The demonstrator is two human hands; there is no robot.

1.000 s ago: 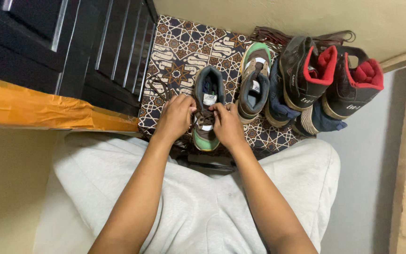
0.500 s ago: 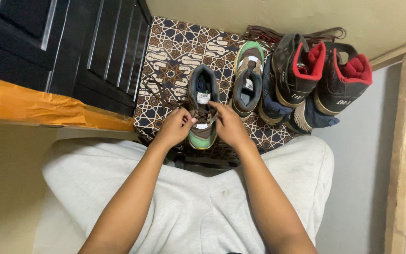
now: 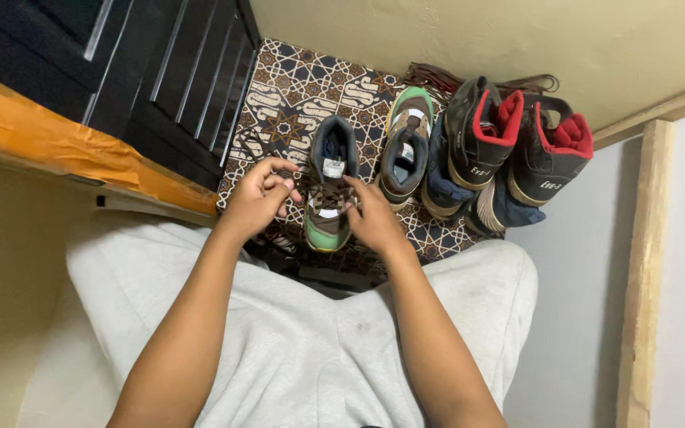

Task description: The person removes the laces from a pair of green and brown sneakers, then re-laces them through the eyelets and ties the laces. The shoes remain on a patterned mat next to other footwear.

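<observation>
A brown, grey and green sneaker (image 3: pixel 328 176) stands on a patterned mat (image 3: pixel 301 85), toe toward me. My left hand (image 3: pixel 257 198) is just left of it, fingers pinched on a dark brown shoelace (image 3: pixel 304 189) that runs into the sneaker's eyelets. My right hand (image 3: pixel 368 214) rests against the sneaker's right side, with its fingers at the laces on the tongue. My forearms reach out over my light grey trousers (image 3: pixel 311 341).
The matching sneaker (image 3: pixel 403 143) stands right of the first one. Two black high-top shoes with red lining (image 3: pixel 517 147) lie on dark blue shoes further right. A black slatted door (image 3: pixel 160 63) and an orange-taped edge (image 3: pixel 57 139) are at left, a wooden post (image 3: pixel 640 269) at right.
My left hand has drawn away from the sneaker to the left, pulling the lace out with it. My right hand stays at the laces. The camera has shifted slightly.
</observation>
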